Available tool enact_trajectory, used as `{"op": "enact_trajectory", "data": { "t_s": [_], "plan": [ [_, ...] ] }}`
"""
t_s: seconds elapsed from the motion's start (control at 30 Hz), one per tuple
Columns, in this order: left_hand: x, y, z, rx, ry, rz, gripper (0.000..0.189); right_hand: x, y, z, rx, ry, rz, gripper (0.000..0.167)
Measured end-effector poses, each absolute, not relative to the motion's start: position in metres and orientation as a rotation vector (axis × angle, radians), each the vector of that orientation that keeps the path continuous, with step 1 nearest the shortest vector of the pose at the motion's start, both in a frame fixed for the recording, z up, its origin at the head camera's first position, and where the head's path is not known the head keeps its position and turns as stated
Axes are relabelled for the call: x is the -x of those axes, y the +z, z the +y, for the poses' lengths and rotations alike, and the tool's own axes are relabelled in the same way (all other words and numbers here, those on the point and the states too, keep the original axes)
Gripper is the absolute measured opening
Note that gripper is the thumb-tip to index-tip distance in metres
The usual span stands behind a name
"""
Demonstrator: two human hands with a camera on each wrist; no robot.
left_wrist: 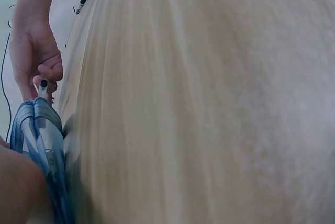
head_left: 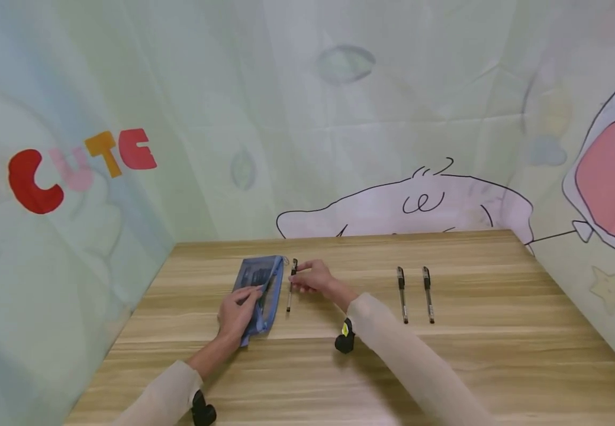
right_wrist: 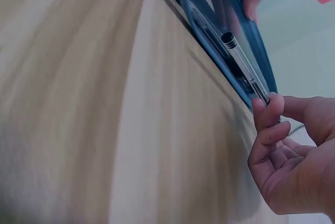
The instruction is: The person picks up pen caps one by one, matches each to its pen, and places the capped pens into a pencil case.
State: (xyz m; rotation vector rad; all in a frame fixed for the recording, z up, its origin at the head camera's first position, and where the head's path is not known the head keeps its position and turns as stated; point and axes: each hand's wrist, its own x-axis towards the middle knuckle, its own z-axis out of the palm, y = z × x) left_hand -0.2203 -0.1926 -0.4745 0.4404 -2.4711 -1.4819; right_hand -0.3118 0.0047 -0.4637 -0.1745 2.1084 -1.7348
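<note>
A blue mesh zip pouch lies on the left part of the table with its zipped mouth spread apart on the right side. Dark pens show through its mesh. My left hand pinches the upper edge of that mouth. Just right of the pouch, my right hand pinches a black-capped clear pen near its cap. In the right wrist view the barrel end of this pen overlaps the pouch's open mouth, and the fingertips hold its other end.
Two similar pens, the left one and the right one, lie side by side on the wooden table, right of my right arm. A printed cloth backdrop rises behind the table's far edge.
</note>
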Motion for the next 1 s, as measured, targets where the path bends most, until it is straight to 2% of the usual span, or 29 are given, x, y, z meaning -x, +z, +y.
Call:
{"op": "enact_trajectory", "data": {
  "t_s": [0.5, 0.8, 1.0],
  "plan": [
    [0.222, -0.469, -0.194, -0.492, -1.557, -2.442, 0.029, 0.307, -0.466, -0.037, 0.215, -1.748, 2.077, 0.044],
    [0.222, -0.47, -0.194, -0.507, -1.561, -2.437, 0.029, 0.302, -0.464, -0.036, 0.227, -1.74, 2.064, 0.041],
    [0.222, -0.471, -0.194, -0.521, -1.577, -2.429, 0.029, 0.3, -0.462, -0.017, 0.23, -1.707, 2.12, 0.04]
  ]
}}
